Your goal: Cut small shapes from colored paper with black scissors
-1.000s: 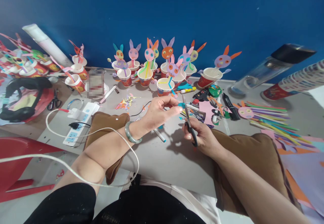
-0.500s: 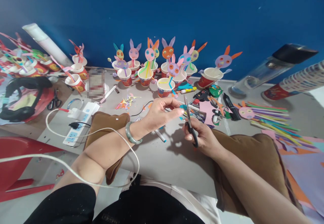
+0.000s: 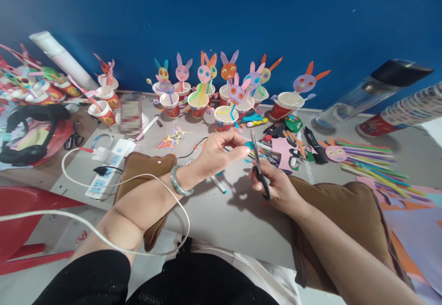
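Note:
My left hand (image 3: 224, 154), with a jade-like bangle (image 3: 180, 181) on its wrist, pinches a small teal paper piece (image 3: 249, 145) between thumb and fingertips. In my right hand (image 3: 274, 183) is a pair of scissors (image 3: 261, 176) with black handles, its blades pointing up and away from me. The blades stand right at the paper's edge; whether they touch it is hard to tell. Below my left hand lies a marker (image 3: 218, 185) with a teal tip end. Behind the hands stands a paper cup (image 3: 226, 118) with a rabbit-faced paper figure (image 3: 236, 94).
More rabbit-figure cups (image 3: 170, 105) line the blue wall. Colourful paper scraps (image 3: 171, 139) lie at left, coloured strips (image 3: 373, 158) at right. Brown cushions (image 3: 340, 222) sit under both arms. A white cable (image 3: 145, 175) loops over my left forearm from a power strip (image 3: 112, 167).
Almost nothing differs. Both hands, the scissors and the teal paper hold nearly the same place, with only a very slight shift of the whole view.

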Motion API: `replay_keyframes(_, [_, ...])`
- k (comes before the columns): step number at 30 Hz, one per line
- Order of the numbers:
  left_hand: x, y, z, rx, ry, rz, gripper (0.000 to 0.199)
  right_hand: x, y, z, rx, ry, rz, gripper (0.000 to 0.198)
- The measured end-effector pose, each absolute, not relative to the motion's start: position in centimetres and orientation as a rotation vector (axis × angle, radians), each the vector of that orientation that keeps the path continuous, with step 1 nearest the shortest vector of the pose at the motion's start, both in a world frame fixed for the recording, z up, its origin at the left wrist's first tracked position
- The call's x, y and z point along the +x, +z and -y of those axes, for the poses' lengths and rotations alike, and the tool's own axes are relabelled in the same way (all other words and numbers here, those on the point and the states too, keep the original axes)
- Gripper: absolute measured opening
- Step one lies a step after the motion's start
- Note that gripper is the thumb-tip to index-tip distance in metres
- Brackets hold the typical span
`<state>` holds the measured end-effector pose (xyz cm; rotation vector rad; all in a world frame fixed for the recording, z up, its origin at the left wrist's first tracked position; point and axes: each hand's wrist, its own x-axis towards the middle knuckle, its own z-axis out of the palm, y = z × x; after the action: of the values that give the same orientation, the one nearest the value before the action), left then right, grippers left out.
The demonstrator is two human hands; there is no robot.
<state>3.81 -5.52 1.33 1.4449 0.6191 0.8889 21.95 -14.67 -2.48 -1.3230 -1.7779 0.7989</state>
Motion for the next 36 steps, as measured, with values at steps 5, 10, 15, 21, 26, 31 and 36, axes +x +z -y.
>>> replay_keyframes(5, [3.76, 1.59, 5.61, 1.428, 0.903, -0.622, 0.013, 21.9, -2.44, 14.67, -1.321, 0.799, 1.78, 0.065])
replay_keyframes(10, [3.77, 1.64, 5.55, 1.429, 0.933, -0.601, 0.012, 21.87, -2.32, 14.67, -1.328, 0.806, 1.779, 0.066])
replay_keyframes(15, [3.85, 1.3, 5.58, 1.441, 0.908, -0.626, 0.013, 21.84, -2.29, 14.6, -1.343, 0.814, 1.766, 0.066])
replay_keyframes(21, [3.85, 1.12, 5.53, 1.469, 0.887, -0.613, 0.013, 21.73, -2.08, 14.63, -1.342, 0.828, 1.763, 0.066])
replay_keyframes(26, [3.89, 1.1, 5.39, 1.486, 0.897, -0.586, 0.014, 21.74, -1.94, 14.63, -1.35, 0.829, 1.775, 0.065])
replay_keyframes(31, [3.75, 1.39, 5.35, 1.497, 0.896, -0.592, 0.012, 21.9, -2.11, 14.67, -1.345, 0.806, 1.773, 0.065])
replay_keyframes(36, [3.67, 1.57, 5.4, 1.491, 0.901, -0.599, 0.01, 22.07, -2.36, 14.66, -1.35, 0.794, 1.785, 0.065])
